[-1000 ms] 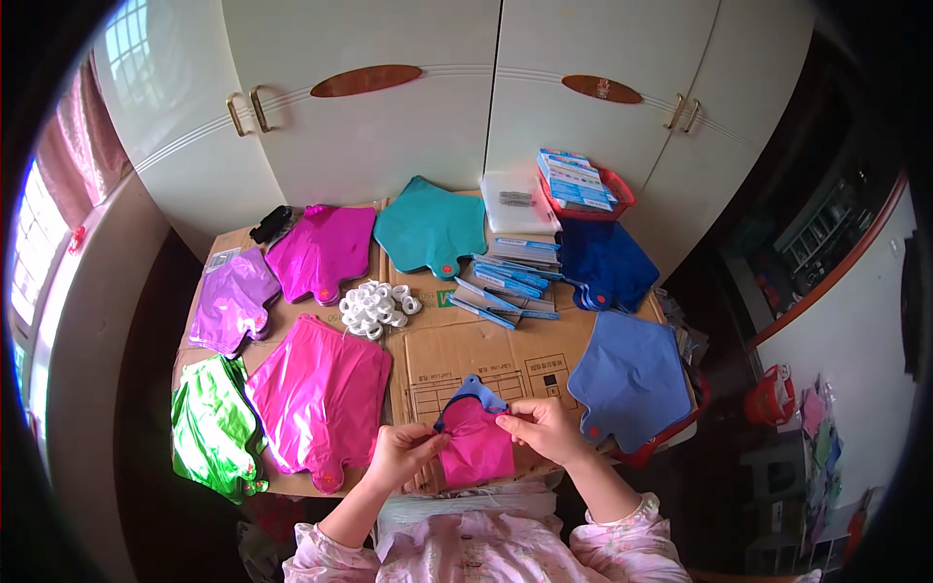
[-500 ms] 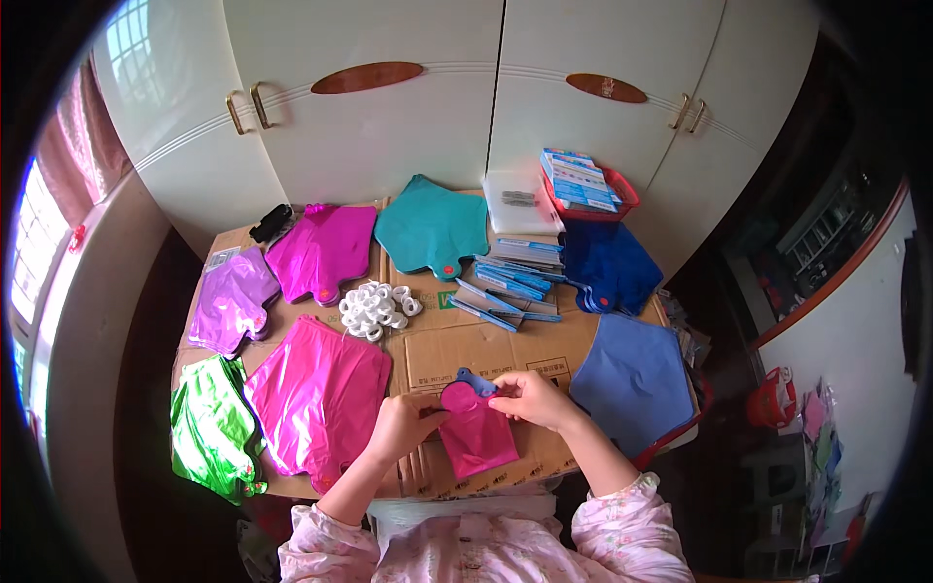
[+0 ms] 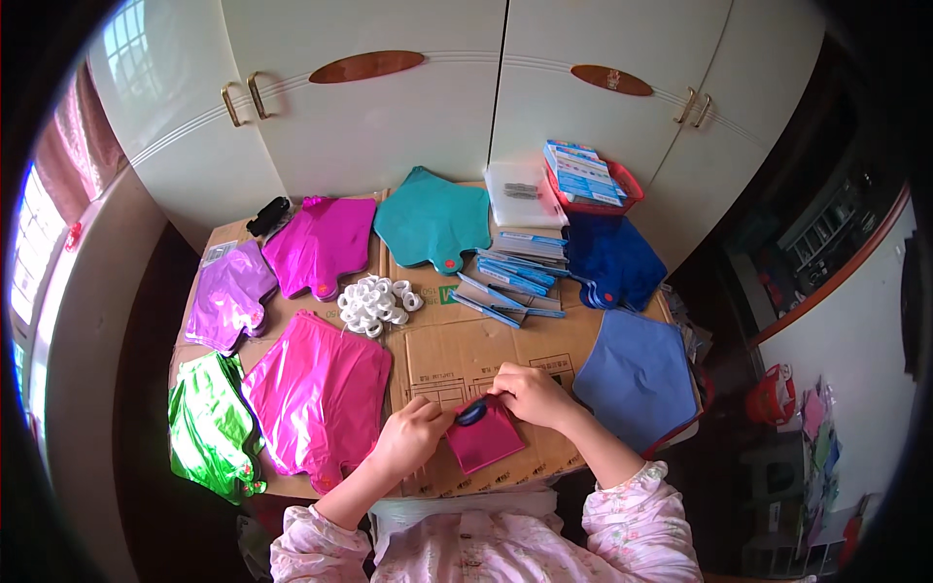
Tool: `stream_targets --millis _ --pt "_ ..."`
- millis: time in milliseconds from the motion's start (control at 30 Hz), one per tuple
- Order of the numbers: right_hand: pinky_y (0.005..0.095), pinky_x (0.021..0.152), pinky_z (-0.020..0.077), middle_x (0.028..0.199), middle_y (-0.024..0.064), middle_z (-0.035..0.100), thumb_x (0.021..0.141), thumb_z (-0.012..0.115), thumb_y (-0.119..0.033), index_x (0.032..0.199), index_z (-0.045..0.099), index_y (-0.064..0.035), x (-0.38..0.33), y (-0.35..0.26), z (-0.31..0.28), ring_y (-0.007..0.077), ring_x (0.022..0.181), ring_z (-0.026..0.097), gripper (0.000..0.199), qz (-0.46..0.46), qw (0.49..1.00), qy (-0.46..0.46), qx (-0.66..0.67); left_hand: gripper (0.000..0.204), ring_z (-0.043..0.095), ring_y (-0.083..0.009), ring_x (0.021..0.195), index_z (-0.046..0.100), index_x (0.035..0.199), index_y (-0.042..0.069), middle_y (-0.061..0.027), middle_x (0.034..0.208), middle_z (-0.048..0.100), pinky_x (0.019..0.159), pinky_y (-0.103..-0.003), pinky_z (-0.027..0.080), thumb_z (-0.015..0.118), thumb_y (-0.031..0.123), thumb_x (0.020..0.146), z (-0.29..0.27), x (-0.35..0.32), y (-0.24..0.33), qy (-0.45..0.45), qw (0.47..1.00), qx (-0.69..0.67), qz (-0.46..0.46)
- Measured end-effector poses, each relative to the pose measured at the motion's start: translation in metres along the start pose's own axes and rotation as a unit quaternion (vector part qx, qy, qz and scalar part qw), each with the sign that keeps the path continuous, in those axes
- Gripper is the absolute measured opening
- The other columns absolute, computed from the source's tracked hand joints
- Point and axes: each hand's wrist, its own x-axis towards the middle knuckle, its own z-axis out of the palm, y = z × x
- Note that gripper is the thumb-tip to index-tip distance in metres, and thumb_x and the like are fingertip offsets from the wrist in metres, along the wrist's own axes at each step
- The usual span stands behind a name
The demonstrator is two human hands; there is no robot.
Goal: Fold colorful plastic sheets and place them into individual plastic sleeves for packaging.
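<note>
In front of me a folded pink foil balloon (image 3: 486, 449) lies as a small packet at the table's near edge. My left hand (image 3: 412, 437) grips its upper left corner, fingers closed. At the upper right corner, the fingers of my right hand (image 3: 533, 396) are pinched on the same foil. A dark blue rounded piece (image 3: 472, 414) shows at the packet's top, between the two hands. Left of my left hand is a stack of flat pink foil balloons (image 3: 316, 394). To the right of my right hand lies a flat periwinkle-blue balloon stack (image 3: 637, 379).
Cardboard (image 3: 428, 345) covers the table. White rings (image 3: 374, 306) are heaped mid-table. Teal (image 3: 432, 219), magenta (image 3: 321, 243), purple (image 3: 228, 296), green (image 3: 209, 423) and navy (image 3: 612, 257) foil stacks surround them. Blue-topped packets (image 3: 515, 282) and a red basket (image 3: 627, 189) stand toward the back right, before cabinets.
The pink balloon has been folded over into a shorter packet. Its round end and most of the blue piece have gone from sight. My fingers now grip the packet's upper corners.
</note>
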Motion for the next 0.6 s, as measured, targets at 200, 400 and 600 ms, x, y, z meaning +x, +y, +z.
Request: stream_targets --millis 200,400,600 --pt "0.0347 0.068 0.0501 0.079 0.0055 0.056 0.076 0.056 -0.003 0.074 0.057 -0.0061 -0.005 0.003 0.005 0.024 0.079 0.059 0.004 -0.089 0.991 0.023 -0.097 0.023 0.055 -0.0175 0.078 0.063 0.088 0.002 -0.0028 0.079 0.053 0.064 -0.027 0.051 0.06 0.009 0.066 -0.006 0.002 0.004 -0.047 0.988 0.098 0.111" --pt "0.0343 0.082 0.0494 0.095 0.0082 0.06 0.076 0.056 -0.004 0.089 0.06 -0.002 -0.011 -0.035 0.006 0.0236 0.096 0.058 0.014 -0.079 0.98 0.079 -0.164 0.025 0.053 -0.0167 0.077 0.063 0.087 0.001 -0.0025 0.078 0.052 0.064 -0.025 0.051 0.06 0.011 0.065 -0.004 0.0 0.008 -0.058 0.982 0.14 0.116" --pt "0.0368 0.093 0.0463 0.105 0.0118 0.06 0.078 0.057 -0.008 0.103 0.06 0.0008 -0.03 -0.044 0.03 0.0234 0.103 0.057 0.027 -0.105 0.944 0.129 -0.284 0.022 0.053 -0.016 0.078 0.062 0.085 0.002 -0.0024 0.08 0.053 0.063 -0.026 0.05 0.059 0.012 0.066 -0.004 -0.001 0.008 -0.056 0.982 0.138 0.117"
